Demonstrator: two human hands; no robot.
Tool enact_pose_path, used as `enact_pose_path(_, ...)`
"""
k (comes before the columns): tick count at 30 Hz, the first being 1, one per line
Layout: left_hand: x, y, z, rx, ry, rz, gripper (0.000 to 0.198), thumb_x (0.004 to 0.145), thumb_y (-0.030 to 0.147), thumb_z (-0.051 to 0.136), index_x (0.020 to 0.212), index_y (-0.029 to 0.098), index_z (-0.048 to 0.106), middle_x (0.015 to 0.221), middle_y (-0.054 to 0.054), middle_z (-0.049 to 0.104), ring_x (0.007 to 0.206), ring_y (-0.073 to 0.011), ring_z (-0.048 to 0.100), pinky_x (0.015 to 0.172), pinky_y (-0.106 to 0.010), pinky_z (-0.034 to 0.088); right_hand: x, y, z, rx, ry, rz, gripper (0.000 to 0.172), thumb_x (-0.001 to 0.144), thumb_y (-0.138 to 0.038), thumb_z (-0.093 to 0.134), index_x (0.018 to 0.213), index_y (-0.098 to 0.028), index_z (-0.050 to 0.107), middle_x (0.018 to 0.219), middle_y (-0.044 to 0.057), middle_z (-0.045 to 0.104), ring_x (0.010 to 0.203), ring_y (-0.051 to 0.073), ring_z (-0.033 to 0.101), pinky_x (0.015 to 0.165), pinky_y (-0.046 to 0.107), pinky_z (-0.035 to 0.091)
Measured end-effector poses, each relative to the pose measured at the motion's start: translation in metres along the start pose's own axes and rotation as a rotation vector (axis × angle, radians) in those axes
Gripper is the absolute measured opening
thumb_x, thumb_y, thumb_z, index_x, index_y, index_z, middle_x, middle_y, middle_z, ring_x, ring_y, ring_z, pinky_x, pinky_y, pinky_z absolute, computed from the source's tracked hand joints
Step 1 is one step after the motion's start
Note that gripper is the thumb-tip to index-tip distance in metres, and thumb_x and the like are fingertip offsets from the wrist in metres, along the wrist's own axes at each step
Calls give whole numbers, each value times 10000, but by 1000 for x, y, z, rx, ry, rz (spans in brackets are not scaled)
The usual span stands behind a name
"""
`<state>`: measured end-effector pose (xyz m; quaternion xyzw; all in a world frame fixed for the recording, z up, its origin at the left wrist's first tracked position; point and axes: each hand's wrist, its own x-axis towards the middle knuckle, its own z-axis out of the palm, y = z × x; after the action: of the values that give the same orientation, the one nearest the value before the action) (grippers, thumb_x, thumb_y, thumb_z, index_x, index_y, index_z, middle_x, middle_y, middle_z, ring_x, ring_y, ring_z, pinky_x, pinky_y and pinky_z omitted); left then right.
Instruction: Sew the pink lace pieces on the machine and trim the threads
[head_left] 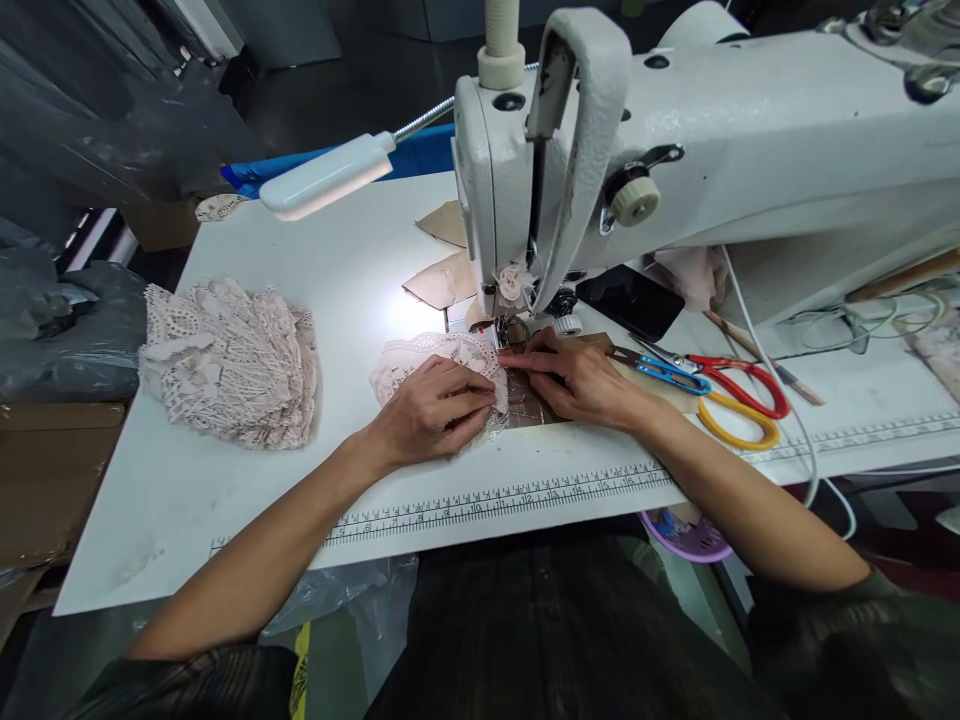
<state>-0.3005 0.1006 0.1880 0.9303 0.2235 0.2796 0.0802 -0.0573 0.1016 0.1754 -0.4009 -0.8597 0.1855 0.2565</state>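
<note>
Below the presser foot (pixel 499 332) of a white sewing machine (pixel 491 200) lies a pale pink lace piece (pixel 427 348). My left hand (pixel 431 410) rests over its near side, fingers bent and closed on the lace by the edge. From the right, my right hand (pixel 574 380) reaches in with its fingers stretched out and apart. Its index fingertip touches the lace edge close to the foot; the thumb is partly hidden. Some clear, shiny material (pixel 525 400) lies beneath the right fingers.
A gathered pile of lace (pixel 229 365) sits on the left of the white table (pixel 172 530). Right of my hand lie blue-handled snips (pixel 671 372), scissors with red (pixel 750 380) and yellow handles, and a black phone (pixel 630 300). A lamp (pixel 330 178) hangs above the table.
</note>
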Motion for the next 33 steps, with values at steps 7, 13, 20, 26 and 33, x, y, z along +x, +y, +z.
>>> enact_pose_path(7, -1, -2, 2, 86, -36, 36, 117, 877, 136, 598, 911, 192, 696, 962, -51, 757, 833, -167, 691, 794, -376, 566, -2, 0, 7, -100, -11, -63, 361, 910, -154, 527, 1221, -246, 685, 1062, 100, 574, 952, 198, 578, 842, 369, 539)
enact_pose_path(13, -1, -1, 3, 91, -31, 97, 105, 880, 113, 600, 923, 170, 678, 957, -45, 753, 928, -157, 706, 971, -397, 548, -1, -4, 3, -78, -5, -53, 371, 926, -169, 488, 1248, -209, 669, 1055, 115, 597, 952, 208, 592, 860, 379, 537)
enact_pose_path(20, -3, -2, 6, 74, -37, 81, 117, 898, 122, 574, 937, 166, 675, 955, -43, 749, 975, -158, 710, 1011, -414, 553, -3, -6, -7, 45, 9, 40, 419, 926, -116, 435, 1287, -172, 639, 1012, 98, 648, 884, 175, 625, 858, 347, 530)
enact_pose_path(26, -3, -2, 6, 85, -17, 107, 124, 894, 108, 587, 974, 148, 673, 976, -59, 745, 977, -157, 710, 1035, -422, 543, -5, -4, -5, 39, -15, -33, 394, 897, -113, 470, 1204, -201, 700, 1028, 96, 627, 909, 179, 611, 859, 358, 535)
enact_pose_path(33, -4, -3, 8, 91, 21, 125, 123, 889, 103, 595, 975, 150, 670, 975, -45, 742, 933, -141, 715, 1046, -420, 537, -5, -5, -2, -53, -72, -101, 375, 895, -142, 516, 1185, -273, 714, 1031, 100, 578, 946, 208, 570, 814, 377, 525)
